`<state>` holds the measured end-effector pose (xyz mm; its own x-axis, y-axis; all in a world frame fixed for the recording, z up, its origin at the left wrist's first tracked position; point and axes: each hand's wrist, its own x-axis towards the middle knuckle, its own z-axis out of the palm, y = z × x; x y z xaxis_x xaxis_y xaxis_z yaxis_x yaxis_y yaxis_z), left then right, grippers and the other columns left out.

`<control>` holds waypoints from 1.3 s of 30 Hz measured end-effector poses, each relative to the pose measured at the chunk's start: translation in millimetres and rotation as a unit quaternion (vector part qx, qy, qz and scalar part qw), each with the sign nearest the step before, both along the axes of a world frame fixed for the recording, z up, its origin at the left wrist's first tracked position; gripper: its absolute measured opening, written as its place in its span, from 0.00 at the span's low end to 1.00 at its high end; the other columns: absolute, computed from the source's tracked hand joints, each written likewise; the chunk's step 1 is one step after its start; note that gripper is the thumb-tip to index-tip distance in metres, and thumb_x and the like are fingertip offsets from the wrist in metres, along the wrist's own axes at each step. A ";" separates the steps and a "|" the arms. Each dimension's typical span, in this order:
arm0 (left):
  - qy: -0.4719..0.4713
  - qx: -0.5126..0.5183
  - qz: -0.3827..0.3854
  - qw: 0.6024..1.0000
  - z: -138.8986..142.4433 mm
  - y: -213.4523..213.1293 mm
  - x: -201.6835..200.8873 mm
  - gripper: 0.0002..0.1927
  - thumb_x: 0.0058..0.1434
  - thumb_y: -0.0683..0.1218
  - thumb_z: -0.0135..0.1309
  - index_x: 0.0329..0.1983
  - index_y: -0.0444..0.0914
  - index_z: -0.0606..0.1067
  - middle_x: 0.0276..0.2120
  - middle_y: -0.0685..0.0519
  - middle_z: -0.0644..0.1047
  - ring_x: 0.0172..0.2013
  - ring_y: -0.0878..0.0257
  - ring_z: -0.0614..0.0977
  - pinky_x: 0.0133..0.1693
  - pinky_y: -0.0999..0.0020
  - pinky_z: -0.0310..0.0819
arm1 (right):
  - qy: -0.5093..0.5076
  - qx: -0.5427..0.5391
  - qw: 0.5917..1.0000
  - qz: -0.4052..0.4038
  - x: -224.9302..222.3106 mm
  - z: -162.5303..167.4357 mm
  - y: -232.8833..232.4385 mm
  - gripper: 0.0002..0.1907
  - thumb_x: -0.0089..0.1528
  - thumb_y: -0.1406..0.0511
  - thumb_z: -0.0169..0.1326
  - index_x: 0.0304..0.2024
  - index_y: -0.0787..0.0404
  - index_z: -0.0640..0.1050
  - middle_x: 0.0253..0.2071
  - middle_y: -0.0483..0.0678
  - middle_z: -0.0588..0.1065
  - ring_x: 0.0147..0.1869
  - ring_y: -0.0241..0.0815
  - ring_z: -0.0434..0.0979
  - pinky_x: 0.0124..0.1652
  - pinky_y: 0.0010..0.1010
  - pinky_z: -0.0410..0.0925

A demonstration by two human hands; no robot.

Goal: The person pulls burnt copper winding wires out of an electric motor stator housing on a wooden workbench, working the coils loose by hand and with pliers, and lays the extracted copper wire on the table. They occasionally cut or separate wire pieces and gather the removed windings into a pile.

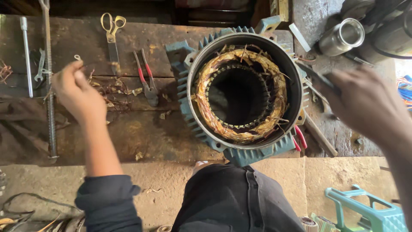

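A blue-green finned motor housing (240,154) stands on end at the middle of the bench, its copper windings (240,92) ringing a dark bore. My left hand (79,92) hovers left of it with fingers curled and pinched, close to a long threaded rod (50,116) and a small spanner (40,64); I see nothing in it. My right hand (365,101), blurred, is at the housing's right rim, its fingers closed on a dark flat tool (315,75) that points toward the fins.
Yellow-handled scissors (112,34) and red-handled pliers (146,79) lie on the wooden bench (141,137). A steel bar (25,56) lies far left, a shiny metal sleeve (341,38) top right. More red handles (300,138) poke from under the housing. A teal stool (369,212) stands below right.
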<state>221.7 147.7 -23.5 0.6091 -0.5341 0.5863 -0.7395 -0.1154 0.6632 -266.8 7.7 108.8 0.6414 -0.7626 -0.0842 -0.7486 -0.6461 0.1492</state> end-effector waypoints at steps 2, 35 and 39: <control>-0.155 0.048 0.040 0.986 -13.9 9.0 18.0 0.15 0.63 0.30 0.48 0.47 0.34 0.80 0.43 0.35 0.76 0.44 0.42 0.80 0.45 0.52 0.75 | -0.043 0.016 0.998 -0.032 -26.5 -21.8 8.5 0.13 0.70 0.57 0.51 0.38 0.58 0.79 0.25 0.49 0.74 0.33 0.51 0.74 0.48 0.42 0.70; -0.397 0.074 -0.262 0.877 18.7 -193.5 -213.2 0.07 0.57 0.46 0.62 0.27 0.39 0.78 0.48 0.51 0.75 0.44 0.54 0.76 0.41 0.59 0.74 | -0.189 0.047 0.956 -0.219 -43.6 -16.3 52.7 0.16 0.63 0.54 0.61 0.30 0.60 0.79 0.24 0.52 0.75 0.27 0.51 0.78 0.31 0.41 0.69; -0.483 0.069 -0.242 0.838 5.8 -190.6 -210.7 0.06 0.60 0.43 0.56 0.26 0.39 0.76 0.41 0.53 0.74 0.38 0.58 0.79 0.36 0.66 0.78 | -0.186 0.045 0.956 -0.221 -39.0 -17.3 44.8 0.19 0.65 0.52 0.61 0.30 0.60 0.79 0.22 0.53 0.73 0.26 0.53 0.76 0.31 0.42 0.67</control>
<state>11.0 -42.9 -17.6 -0.4231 -0.6849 0.5932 -0.9060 0.3280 -0.2675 -305.8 52.5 91.5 0.2555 -0.9668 0.0090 -0.9423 -0.2511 -0.2216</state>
